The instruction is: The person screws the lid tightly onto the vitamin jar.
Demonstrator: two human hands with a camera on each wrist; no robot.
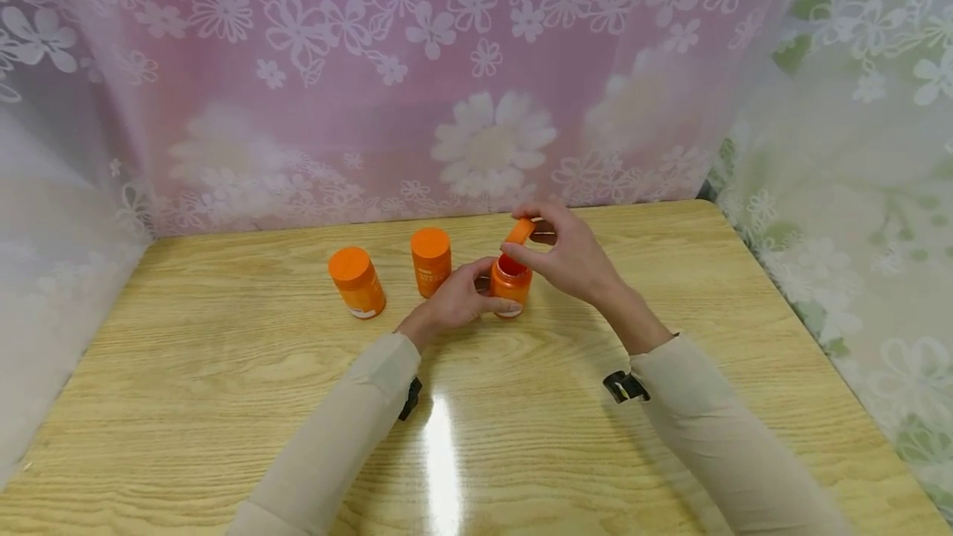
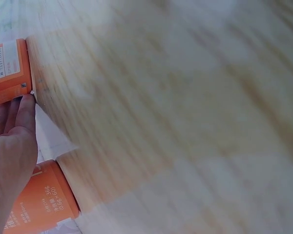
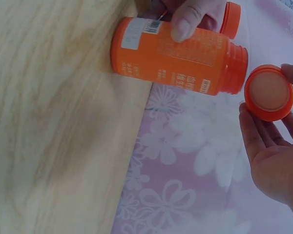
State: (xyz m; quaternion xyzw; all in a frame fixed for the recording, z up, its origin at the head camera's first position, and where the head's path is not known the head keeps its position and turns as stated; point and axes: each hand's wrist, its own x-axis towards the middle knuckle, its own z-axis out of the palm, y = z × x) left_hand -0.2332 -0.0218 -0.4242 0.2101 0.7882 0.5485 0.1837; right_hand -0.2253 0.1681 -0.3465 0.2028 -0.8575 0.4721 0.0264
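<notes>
An orange supplement bottle (image 1: 510, 292) stands upright on the table with its mouth uncovered. My left hand (image 1: 463, 296) holds it round the body from the left, the thumb along its near side. Just above the mouth, my right hand (image 1: 569, 255) pinches the orange screw cap (image 1: 519, 231) between thumb and fingers, tilted and apart from the bottle. The right wrist view shows the pale inner face of the cap (image 3: 269, 91) beside the threaded neck of the bottle (image 3: 176, 56). A capped orange bottle (image 1: 432, 263) stands just behind the left hand.
Another capped orange bottle (image 1: 357, 283) stands further left. The wood-grain table (image 1: 298, 404) ends at the back against a pink floral curtain (image 1: 357, 106), and a pale floral curtain (image 1: 856, 230) hangs along the right edge.
</notes>
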